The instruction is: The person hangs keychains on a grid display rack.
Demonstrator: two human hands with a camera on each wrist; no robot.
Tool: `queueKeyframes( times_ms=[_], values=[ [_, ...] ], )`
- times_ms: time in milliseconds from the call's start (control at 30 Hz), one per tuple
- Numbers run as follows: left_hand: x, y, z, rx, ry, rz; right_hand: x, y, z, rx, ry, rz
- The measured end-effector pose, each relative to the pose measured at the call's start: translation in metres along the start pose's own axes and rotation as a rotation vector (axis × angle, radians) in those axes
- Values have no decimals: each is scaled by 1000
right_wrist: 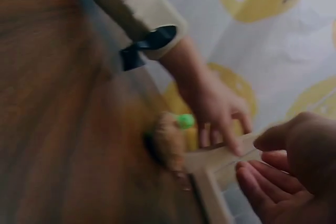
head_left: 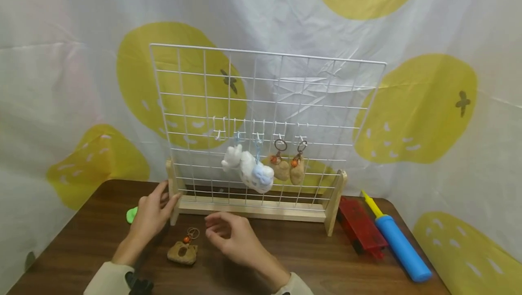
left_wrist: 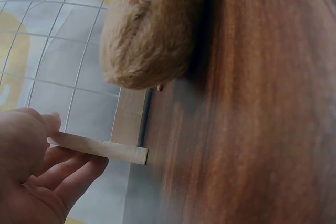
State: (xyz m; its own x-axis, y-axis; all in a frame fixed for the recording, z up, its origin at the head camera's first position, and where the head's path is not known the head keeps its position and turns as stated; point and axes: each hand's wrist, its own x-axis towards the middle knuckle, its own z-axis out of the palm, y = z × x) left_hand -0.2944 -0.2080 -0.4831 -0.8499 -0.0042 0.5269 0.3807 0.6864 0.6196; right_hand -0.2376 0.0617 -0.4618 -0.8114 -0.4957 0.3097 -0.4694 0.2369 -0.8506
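My left hand (head_left: 148,215) holds the left wooden leg (left_wrist: 100,146) of a white wire grid rack between thumb and fingers. In front of the rack's wooden base bar (head_left: 253,209), my right hand (head_left: 234,236) hovers with loosely curled fingers and nothing in them. Between the hands, a brown plush keychain (head_left: 182,254) with an orange bead and a ring lies on the table. From hooks on the grid hang two white plush keychains (head_left: 232,157) and two brown plush keychains (head_left: 297,171). The leftmost hook (head_left: 219,135) carries nothing.
Right of the rack lie a red, partly see-through object (head_left: 360,224) and a blue hand pump (head_left: 401,245) with a yellow nozzle. A small green object (head_left: 131,215) sits beside my left hand. Behind the dark wooden table (head_left: 326,263) hangs a patterned curtain (head_left: 277,9).
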Motion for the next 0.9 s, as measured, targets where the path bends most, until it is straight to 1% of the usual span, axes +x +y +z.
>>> queueKeyframes(
  times_ms=[67,167,233,367,533,633,733,833,900],
  values=[
    [0,0,-1,2,-1,-4,-1,6,7,4,-83,35],
    [-1,0,-1,4,0,-5,-1,12,13,-79,-185,23],
    [-1,0,-1,8,2,-2,0,16,16,-144,-228,-6],
    [-2,-1,-1,13,11,6,1,24,23,-305,-289,-72],
    [-3,-2,0,10,11,2,-3,31,28,-446,-378,-85],
    [-2,-2,0,10,8,0,-5,30,30,-522,-386,-71],
    [0,-1,0,10,4,2,-6,26,29,-615,-353,-57],
    [1,-1,0,10,1,5,-6,25,29,-654,-317,-55],
    [1,-1,0,11,2,7,-6,25,28,-671,-311,-68]
  ],
)
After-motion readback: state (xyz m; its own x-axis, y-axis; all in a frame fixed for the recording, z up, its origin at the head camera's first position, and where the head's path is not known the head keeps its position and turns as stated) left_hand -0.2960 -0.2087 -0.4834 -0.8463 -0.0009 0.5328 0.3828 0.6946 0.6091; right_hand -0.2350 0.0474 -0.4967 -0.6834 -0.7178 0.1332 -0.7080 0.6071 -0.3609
